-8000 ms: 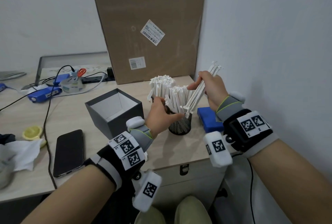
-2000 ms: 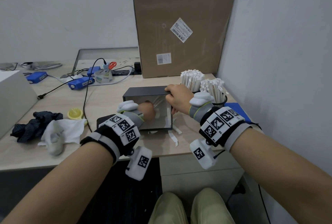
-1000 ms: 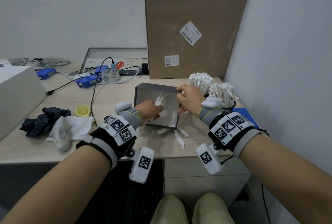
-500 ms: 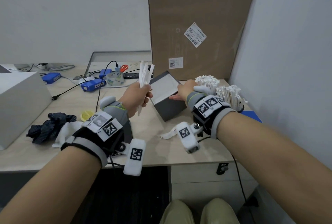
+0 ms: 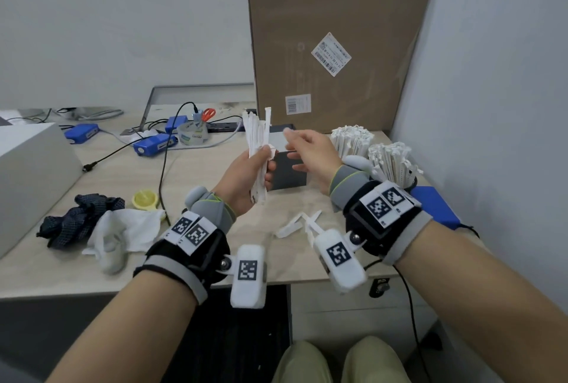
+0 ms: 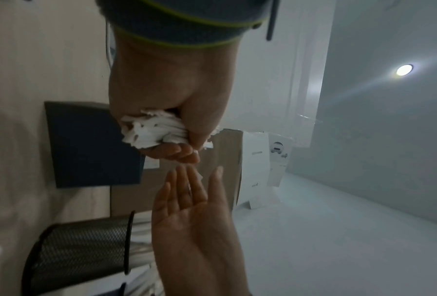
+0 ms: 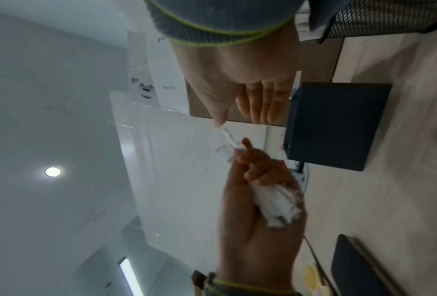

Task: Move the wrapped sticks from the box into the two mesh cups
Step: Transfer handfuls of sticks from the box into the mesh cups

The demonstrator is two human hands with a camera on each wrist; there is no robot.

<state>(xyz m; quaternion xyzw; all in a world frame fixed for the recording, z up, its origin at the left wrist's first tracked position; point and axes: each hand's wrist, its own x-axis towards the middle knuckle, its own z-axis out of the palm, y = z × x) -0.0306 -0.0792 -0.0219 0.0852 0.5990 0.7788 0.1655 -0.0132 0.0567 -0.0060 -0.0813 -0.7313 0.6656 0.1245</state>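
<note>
While the left hand (image 5: 246,173) grips sticks (image 5: 257,142), both mesh cups (image 6: 80,252) stand full.

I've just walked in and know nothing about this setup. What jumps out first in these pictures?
The left hand grips a bundle of white wrapped sticks upright above the desk, while the open right hand reaches toward it. At the desk's right edge, two mesh cups stand crammed with the same white sticks. Behind them a tall cardboard box leans against the wall, and a few loose sticks lie on the desk near the right wrist.
</note>
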